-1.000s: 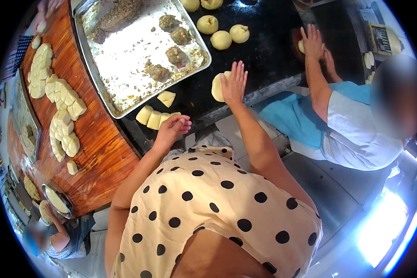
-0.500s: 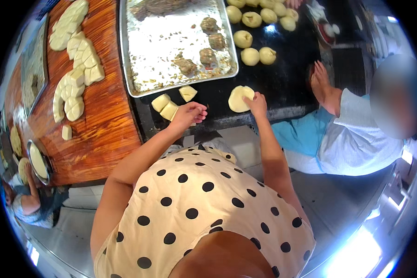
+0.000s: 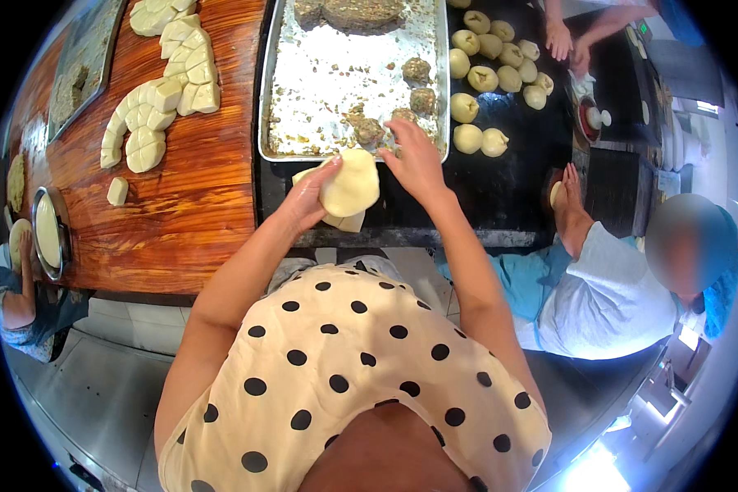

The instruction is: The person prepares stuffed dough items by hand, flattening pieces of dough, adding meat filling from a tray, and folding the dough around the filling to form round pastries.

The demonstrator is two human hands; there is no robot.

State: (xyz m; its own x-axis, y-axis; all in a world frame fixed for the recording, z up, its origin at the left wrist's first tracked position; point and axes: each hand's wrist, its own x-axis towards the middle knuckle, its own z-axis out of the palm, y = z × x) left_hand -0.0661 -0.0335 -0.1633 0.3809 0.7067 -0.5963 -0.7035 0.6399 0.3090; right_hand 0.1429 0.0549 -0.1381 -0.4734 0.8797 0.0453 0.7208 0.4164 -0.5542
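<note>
Dough disc (image 3: pixel 350 187): pale, flat, rounded; raised above the near edge of the worktop, just short of the tray, its left edge in the left hand's grip and its broad face to the right of the thumb.
Wooden table (image 3: pixel 213 221): reddish-brown, along the left.
Black worktop (image 3: pixel 500 189): beside the table, reaching right.
Metal tray (image 3: pixel 336 66): shallow, smeared with crumbs, on the worktop beyond the disc.
Cut dough (image 3: pixel 148 123): pale blocks clustered on the table.
Filling slab (image 3: pixel 362 12): brown, at the tray's far end.
Right hand (image 3: pixel 414 160): unclenched, thumb and fingers parted, over the tray's near right corner, apart from the disc; contact with the filling there I cannot tell.
Left hand (image 3: pixel 309 195): pinching the disc, thumb on top, fingers mostly hidden.
Dough balls (image 3: pixel 509 78): grouped right of the tray.
Filling lumps (image 3: pixel 368 132): brown, in the tray near the right fingertips.
</note>
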